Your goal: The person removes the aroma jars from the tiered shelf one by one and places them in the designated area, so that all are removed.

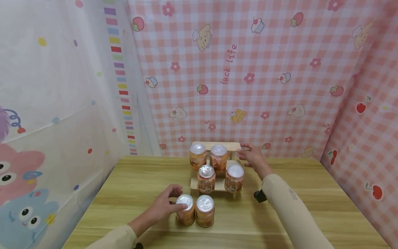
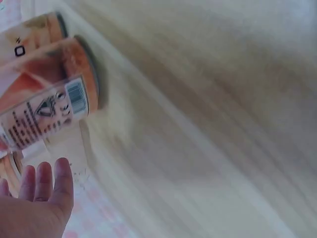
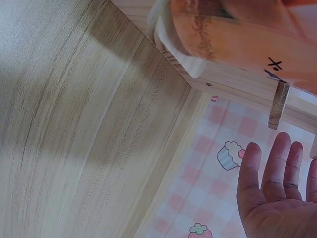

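Note:
My left hand (image 1: 162,206) is beside the front left can (image 1: 186,218), its thumb overlapping the silver lid in the head view. In the left wrist view its fingers (image 2: 62,186) are spread and straight near an orange-labelled can (image 2: 52,94) with a barcode. A second can (image 1: 205,216) stands right next to the front left one on the table. My right hand (image 1: 255,159) reaches to the right end of a stepped wooden rack (image 1: 220,146), fingers loosely extended. In the right wrist view nothing lies in its palm, and a can (image 3: 247,42) sits on the rack above.
On the rack's lower step stand two cans, left (image 1: 206,180) and right (image 1: 234,179). Two more, left (image 1: 197,158) and right (image 1: 218,159), are on the step behind. The wood-grain table (image 1: 149,173) meets a pink checked cloth (image 1: 264,97) at the back.

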`<state>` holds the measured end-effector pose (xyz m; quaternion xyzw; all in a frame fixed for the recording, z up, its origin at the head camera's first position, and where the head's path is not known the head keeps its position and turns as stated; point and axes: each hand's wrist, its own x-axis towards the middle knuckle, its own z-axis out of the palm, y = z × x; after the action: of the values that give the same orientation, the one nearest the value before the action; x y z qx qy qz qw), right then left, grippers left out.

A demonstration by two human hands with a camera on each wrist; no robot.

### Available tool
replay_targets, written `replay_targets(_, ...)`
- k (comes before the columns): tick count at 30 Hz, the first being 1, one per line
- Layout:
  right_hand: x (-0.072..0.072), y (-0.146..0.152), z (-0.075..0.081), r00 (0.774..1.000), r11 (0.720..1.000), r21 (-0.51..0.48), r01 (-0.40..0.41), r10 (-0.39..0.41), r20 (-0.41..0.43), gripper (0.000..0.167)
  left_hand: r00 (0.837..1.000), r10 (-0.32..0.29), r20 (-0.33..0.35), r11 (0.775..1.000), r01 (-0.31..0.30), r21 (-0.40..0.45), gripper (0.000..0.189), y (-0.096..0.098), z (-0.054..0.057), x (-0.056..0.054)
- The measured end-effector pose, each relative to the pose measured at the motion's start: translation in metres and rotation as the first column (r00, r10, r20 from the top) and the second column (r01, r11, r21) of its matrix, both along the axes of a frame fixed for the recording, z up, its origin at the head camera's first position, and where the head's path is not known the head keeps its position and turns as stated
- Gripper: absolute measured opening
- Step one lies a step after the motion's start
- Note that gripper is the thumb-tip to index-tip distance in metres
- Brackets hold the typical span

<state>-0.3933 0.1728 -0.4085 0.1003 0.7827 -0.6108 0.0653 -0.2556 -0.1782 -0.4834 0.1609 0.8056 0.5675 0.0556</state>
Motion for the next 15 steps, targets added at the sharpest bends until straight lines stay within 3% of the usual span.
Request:
replay_targets(9, 0.001, 0.0, 0.0, 1.0, 1.0, 0.002, 0.002, -0.002, -0.001, 0.05, 0.989, 0.129, -0.069, 0.991, -0.13, -0.013, 0.061, -0.003, 0.012, -0.023)
replay_targets(15, 0.001, 0.0, 0.0, 1.0, 1.0, 0.013, 0.004, -0.004, -0.002, 0.048, 0.982, 0.174, -0.073, 0.984, -0.177, -0.031, 0.066, -0.002, 0.025, -0.048)
